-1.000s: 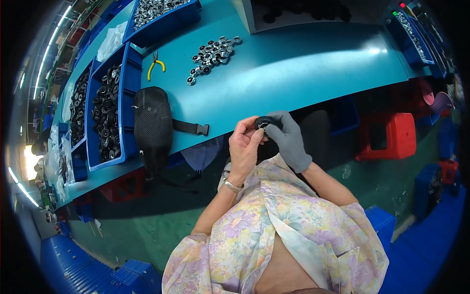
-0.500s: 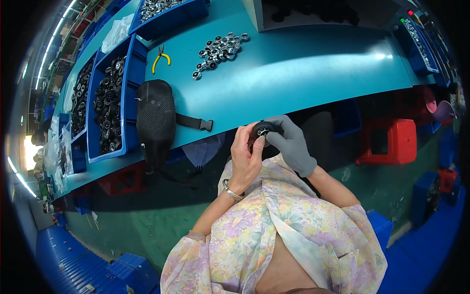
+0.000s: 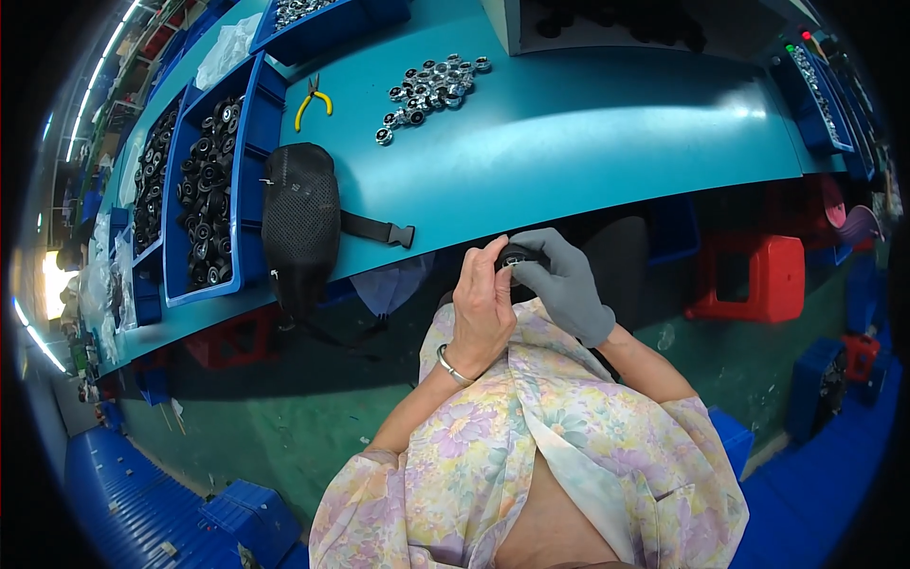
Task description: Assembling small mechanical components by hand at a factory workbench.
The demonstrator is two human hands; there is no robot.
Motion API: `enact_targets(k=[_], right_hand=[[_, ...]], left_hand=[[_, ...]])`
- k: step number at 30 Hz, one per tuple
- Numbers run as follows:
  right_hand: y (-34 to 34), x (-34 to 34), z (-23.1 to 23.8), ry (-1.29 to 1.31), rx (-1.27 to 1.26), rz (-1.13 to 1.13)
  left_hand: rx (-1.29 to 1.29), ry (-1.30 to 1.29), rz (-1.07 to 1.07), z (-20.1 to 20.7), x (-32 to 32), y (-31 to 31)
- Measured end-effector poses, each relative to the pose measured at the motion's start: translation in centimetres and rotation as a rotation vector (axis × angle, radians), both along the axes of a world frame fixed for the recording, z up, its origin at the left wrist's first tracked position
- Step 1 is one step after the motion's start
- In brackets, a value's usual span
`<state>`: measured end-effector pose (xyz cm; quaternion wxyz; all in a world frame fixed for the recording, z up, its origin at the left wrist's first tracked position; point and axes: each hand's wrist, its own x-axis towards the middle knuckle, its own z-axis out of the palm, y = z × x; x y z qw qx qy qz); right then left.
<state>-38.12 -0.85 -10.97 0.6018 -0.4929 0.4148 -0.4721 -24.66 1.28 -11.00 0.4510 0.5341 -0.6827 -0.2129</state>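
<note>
A small black wheel with a shiny metal part at its centre is held between my two hands, just off the near edge of the bench. My bare left hand has its fingers closed around the wheel's left side, and a bracelet circles the wrist. In a grey glove, my right hand grips it from the right, thumb and fingers bent around it. The fingers partly cover the wheel. Beyond the hands, a cluster of shiny metal hub-like parts with black centres lies on the blue-green bench.
Yellow-handled pliers lie left of the metal parts. A black mesh bag with a buckled strap rests at the bench edge, beside a blue bin of black wheels. A red stool stands on the floor to the right.
My left thumb and fingers have shifted upward around the wheel, covering more of it. The wheel appears turned between my hands. The whole view has tilted slightly.
</note>
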Motion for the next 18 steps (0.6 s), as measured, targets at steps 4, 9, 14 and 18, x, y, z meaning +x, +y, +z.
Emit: enact_targets(k=[4,9,14,18], right_hand=[[0.3,0.5,-0.9,0.146,-0.048,-0.087],[0.8,1.4,-3.4,0.271,-0.14,-0.214],[0.7,1.2,-3.7,-0.076,0.253,-0.167],[0.9,0.2,-3.2,-0.093,0.206,-0.08]], left_hand=[[0.061,0.047,0.031,-0.8,-0.3,-0.2],[0.062,0.052,0.06,-1.7,-0.8,-0.5],[0.404,0.186,-0.025,-2.7,0.6,-1.2],[0.455,0.431,-0.043,-2.9,1.0,-0.7]])
